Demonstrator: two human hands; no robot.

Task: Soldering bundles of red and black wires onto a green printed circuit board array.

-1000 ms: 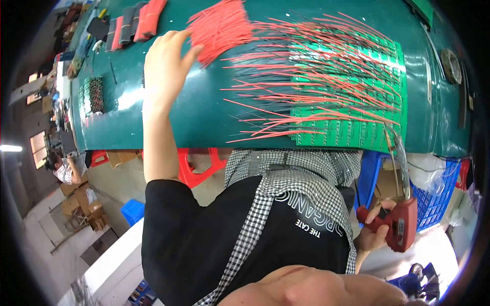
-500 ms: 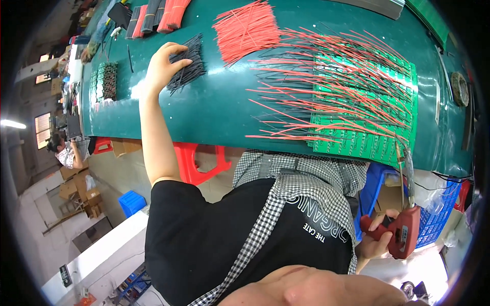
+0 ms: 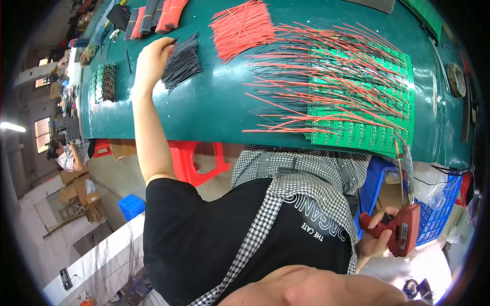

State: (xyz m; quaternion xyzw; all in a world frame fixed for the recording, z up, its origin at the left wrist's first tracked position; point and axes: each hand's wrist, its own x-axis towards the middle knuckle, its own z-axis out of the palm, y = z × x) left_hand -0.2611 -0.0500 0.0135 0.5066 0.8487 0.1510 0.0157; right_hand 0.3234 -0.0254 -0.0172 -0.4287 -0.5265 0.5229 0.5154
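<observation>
My left hand [image 3: 153, 61] is at the left edge of a pile of short black wires [image 3: 182, 64], its fingers pinched together. A dark wire end shows at the fingertips; the rest is hidden. My right hand [image 3: 376, 238] grips a red soldering gun [image 3: 406, 232], its fingers wrapped round the handle. The long metal tip [image 3: 409, 173] and thin feed tube point up to the near right corner of a green circuit board panel [image 3: 326, 133]. Many red and black wires [image 3: 286, 76] stick out leftward across the panel. A pile of red wires [image 3: 242, 31] lies between.
Bundled red and grey-black wires [image 3: 153, 15] lie at the far left of the green table [image 3: 214, 107]. A block of small boards [image 3: 103, 83] stands at the left. A tape roll [image 3: 456, 80] sits at the right. Red stools [image 3: 196, 163] and a blue crate [image 3: 434, 214] stand below. Another person [image 3: 66, 155] sits far left.
My left hand has moved slightly left and up off the black wire pile, and its fingers have closed from apart to pinched. My right hand keeps its hold on the soldering gun.
</observation>
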